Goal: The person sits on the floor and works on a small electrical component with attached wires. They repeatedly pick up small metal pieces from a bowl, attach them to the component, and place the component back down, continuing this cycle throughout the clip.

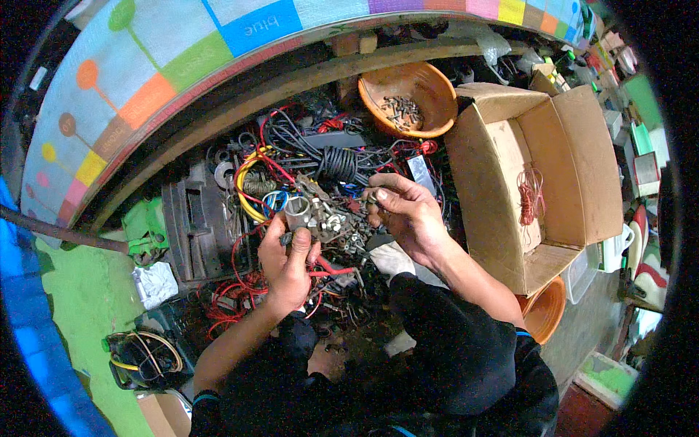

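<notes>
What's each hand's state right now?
Left hand: closed, holding a grey metal part with a round collar.
Right hand: closed, pinching a small greyish piece, kind unclear.

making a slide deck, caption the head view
Left hand holds metal hardware, right hand pinches a small piece, over tangled wires.

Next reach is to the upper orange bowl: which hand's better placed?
Right, probably: the right hand is nearer the upper orange bowl, apparently pinching just a small piece. The left hand is farther off, gripping a metal part.
</notes>
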